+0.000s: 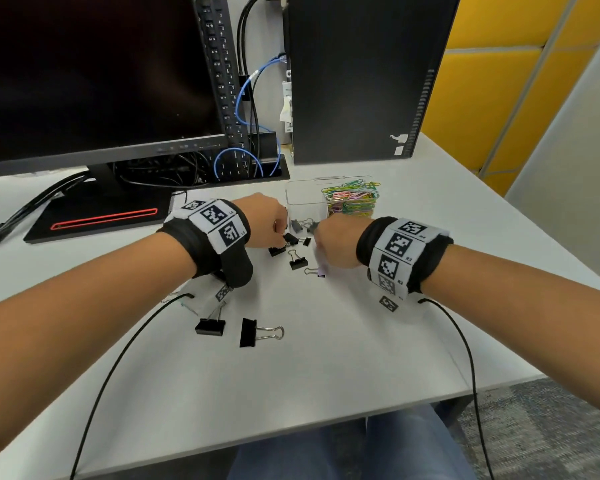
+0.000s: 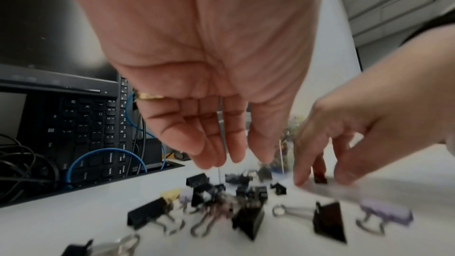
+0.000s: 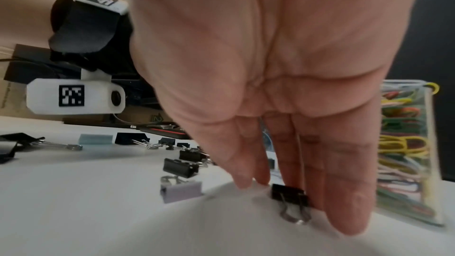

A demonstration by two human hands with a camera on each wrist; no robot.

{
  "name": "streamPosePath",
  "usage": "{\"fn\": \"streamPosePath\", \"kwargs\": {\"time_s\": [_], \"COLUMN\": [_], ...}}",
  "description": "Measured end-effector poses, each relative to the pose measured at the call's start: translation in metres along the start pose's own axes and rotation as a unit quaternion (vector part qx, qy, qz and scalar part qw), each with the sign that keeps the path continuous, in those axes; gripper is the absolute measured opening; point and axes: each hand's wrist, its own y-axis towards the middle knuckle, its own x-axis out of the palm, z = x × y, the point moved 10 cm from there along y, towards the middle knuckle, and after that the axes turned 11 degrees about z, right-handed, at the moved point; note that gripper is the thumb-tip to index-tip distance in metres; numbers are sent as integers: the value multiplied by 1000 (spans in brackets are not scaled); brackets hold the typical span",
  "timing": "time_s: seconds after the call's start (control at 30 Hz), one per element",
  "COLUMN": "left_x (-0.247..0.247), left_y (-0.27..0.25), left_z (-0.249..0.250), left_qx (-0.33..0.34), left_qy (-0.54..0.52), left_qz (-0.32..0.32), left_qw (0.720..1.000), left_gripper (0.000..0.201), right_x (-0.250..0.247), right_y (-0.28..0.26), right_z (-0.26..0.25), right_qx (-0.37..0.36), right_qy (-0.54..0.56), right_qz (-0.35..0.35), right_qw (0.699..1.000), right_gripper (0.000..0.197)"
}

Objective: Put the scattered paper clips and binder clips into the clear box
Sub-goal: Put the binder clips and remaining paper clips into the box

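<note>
The clear box (image 1: 303, 192) stands mid-table; one side is packed with coloured paper clips (image 1: 352, 200), and a few binder clips (image 1: 303, 225) show in the other. Black binder clips (image 1: 298, 261) lie scattered in front of it, with a lilac one (image 1: 317, 271) and two bigger ones (image 1: 257, 332) nearer me. My left hand (image 1: 274, 230) hovers over the pile (image 2: 246, 192), fingers (image 2: 221, 155) hanging straight and empty. My right hand (image 1: 321, 244) reaches down beside the box (image 3: 428, 143), straight fingers (image 3: 344, 211) on the table against a small black binder clip (image 3: 288, 194).
A dark monitor (image 1: 84, 81), an upright keyboard (image 1: 222, 81) and a black computer tower (image 1: 361, 74) stand behind the box, with blue and black cables (image 1: 238, 161) between them. A black pad with a red line (image 1: 94, 216) lies at left. Wrist cables trail toward the table's near edge.
</note>
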Motion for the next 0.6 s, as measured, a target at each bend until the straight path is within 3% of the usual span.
{"fn": "streamPosePath", "kwargs": {"time_s": [0.2, 0.4, 0.6], "left_x": [23, 24, 27], "left_y": [1, -3, -5], "left_z": [-2, 4, 6], "left_qx": [-1, 24, 30], "left_qy": [21, 15, 28], "left_qz": [-33, -43, -49], "left_qw": [999, 999, 998], "left_gripper": [42, 32, 30], "right_x": [3, -3, -2], "right_y": [2, 3, 3], "right_z": [-9, -25, -16], "right_qx": [-14, -69, -37], "right_qy": [42, 8, 74], "right_qz": [12, 36, 19], "right_qw": [999, 997, 996], "right_gripper": [48, 28, 26]}}
